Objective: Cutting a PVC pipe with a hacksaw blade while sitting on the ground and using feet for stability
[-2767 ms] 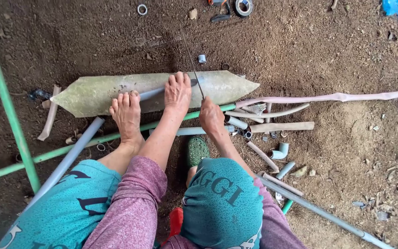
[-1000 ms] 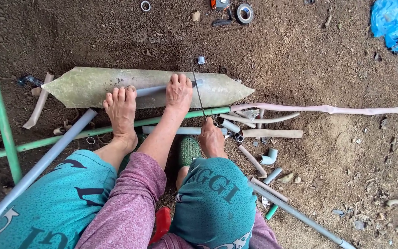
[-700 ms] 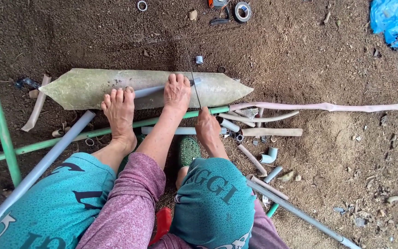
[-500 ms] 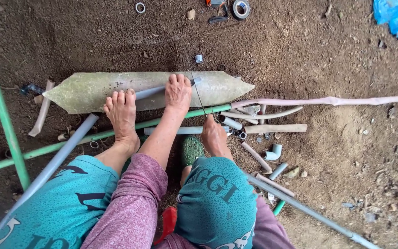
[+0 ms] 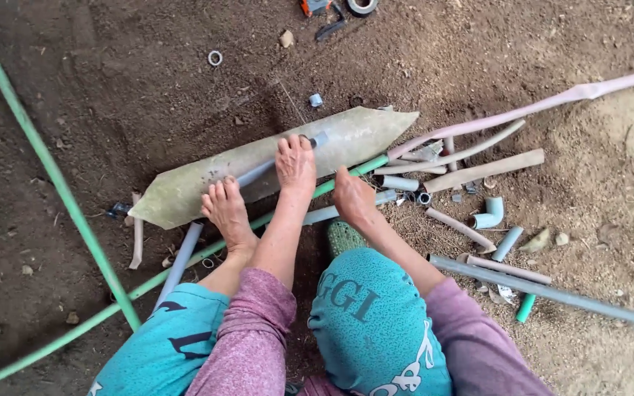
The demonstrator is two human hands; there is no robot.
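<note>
My right hand curls loosely round the thin green pipe on the dirt, steadying it, while further out my left hand presses flat, fingers spread, pinning the grey pipe against the pale pointed flattened plastic sheet

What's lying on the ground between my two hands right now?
In the head view, a thin green pipe crosses the dirt between the left hand, pressed on the grey pipe, and the right hand; otherwise bare soil.
</note>
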